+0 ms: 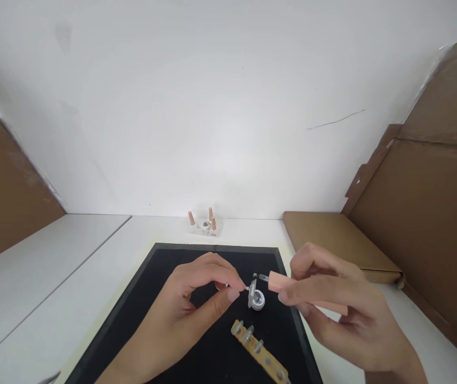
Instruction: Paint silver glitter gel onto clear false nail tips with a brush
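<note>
Thumb and fingertips of my left hand (196,304) pinch a thin silvery stem. At its end is a small pale, translucent piece (252,294) that looks like a false nail tip. My right hand (344,304) grips a pink pen-shaped nail drill (280,281) with a metal neck. The drill's dark tip is close to the top of the pale piece; whether they touch I cannot tell. Behind and partly covered by that piece lies a small round white container (258,301). Nearer to me, a yellowish strip (266,361) carries several clear nail tips.
A black mat (212,341) covers the middle of the white table. By the back wall stands a clear holder (193,229) with pink-capped bottles (213,224). A flat cardboard box (332,234) lies at the right, beside an upright cardboard panel (432,213).
</note>
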Available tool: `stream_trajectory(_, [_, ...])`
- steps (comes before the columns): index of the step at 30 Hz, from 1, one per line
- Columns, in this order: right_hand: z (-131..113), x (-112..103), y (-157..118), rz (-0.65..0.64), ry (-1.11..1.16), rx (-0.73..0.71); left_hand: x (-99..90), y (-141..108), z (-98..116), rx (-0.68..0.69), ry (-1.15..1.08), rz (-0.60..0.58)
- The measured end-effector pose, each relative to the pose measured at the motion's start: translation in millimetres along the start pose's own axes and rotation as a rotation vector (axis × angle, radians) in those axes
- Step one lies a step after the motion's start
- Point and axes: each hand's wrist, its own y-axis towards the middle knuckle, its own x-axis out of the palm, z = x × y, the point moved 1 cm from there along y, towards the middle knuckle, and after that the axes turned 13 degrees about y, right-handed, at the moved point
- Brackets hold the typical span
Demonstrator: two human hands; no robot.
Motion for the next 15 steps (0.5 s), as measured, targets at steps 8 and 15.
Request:
stream_trajectory(8, [-8, 2, 2, 0.037, 0.019, -0.009, -1.2, 0, -5, -0.007, 0.003, 0.014])
stream_trajectory(15, [-5, -1, 3, 0.025, -0.003, 0.012, -1.8, 1, -3, -0.028, -0.005, 0.01])
